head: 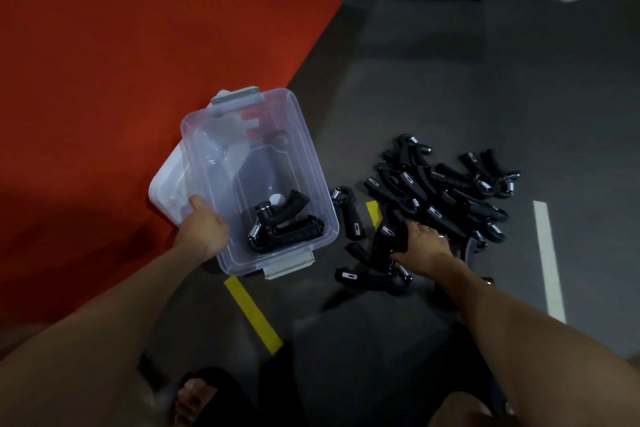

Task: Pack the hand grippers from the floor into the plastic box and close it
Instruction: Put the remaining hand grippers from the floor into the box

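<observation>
the clear plastic box (304,156) stands open on the grey floor (450,62), beside the edge of the red mat (104,62). its white lid (169,187) lies just behind it on the mat. the left hand (204,229) grips the box's near left rim. one hand gripper (284,225) lies in the box's near corner. the right hand (426,246) curls its fingers round a black gripper (384,239) at the near edge of the pile of grippers (446,191) on the floor, right of the box.
</observation>
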